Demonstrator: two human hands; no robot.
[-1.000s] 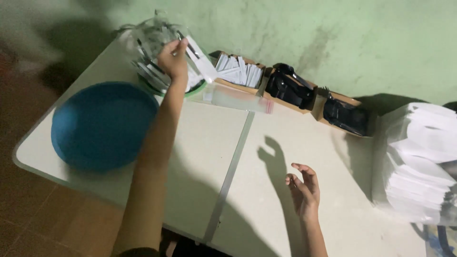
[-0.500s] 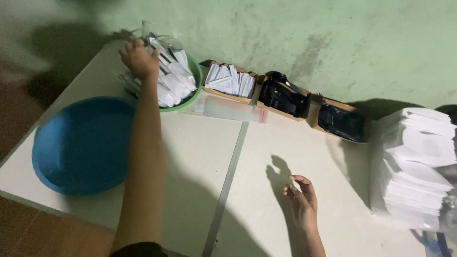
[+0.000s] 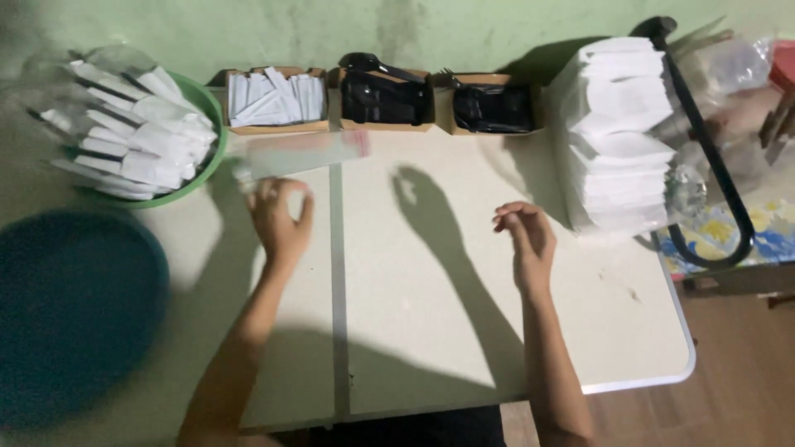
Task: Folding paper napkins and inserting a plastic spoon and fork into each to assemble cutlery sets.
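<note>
My left hand (image 3: pixel 279 217) hovers over the cream table (image 3: pixel 431 331), fingers apart and holding nothing, just below a stack of clear plastic sleeves (image 3: pixel 302 154). A green bowl (image 3: pixel 203 161) to its left is heaped with several wrapped cutlery packs (image 3: pixel 132 136). My right hand (image 3: pixel 524 236) rests near the table's middle right, fingers loosely curled and holding nothing, a little left of a tall pile of white napkins (image 3: pixel 625 132).
Three cardboard boxes line the back wall: white sachets (image 3: pixel 275 98), black spoons (image 3: pixel 385 95), black forks (image 3: pixel 493 108). A blue round basin (image 3: pixel 70 314) sits at the front left. A black-framed chair with bags (image 3: pixel 720 149) stands right of the table.
My left hand has come away from the green bowl and moved right and nearer, to below the clear sleeves. The camera has swung right. My right hand has barely moved.
</note>
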